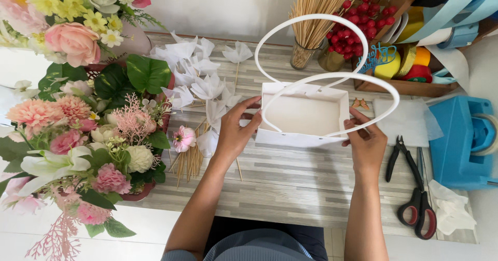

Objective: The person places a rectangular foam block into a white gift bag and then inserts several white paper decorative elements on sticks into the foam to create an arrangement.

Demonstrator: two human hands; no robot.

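A white paper gift bag (pixel 303 114) stands open on the grey wood-grain table (pixel 290 183), its two white loop handles (pixel 311 48) arching up. My left hand (pixel 236 131) grips the bag's left side, thumb and fingers on its upper edge. My right hand (pixel 367 141) holds the bag's right side at the near corner, fingers against the lower end of one handle. The inside of the bag looks bare.
Flower arrangements (pixel 78 131) fill the left. White folded paper pieces on sticks (pixel 199 79) lie beside the bag. At the back are a jar of wooden skewers (pixel 311 22), red berries (pixel 355 25) and ribbon rolls (pixel 410 64). Pliers (pixel 397 157), red-handled scissors (pixel 420 209) and a blue tape dispenser (pixel 467 136) lie right.
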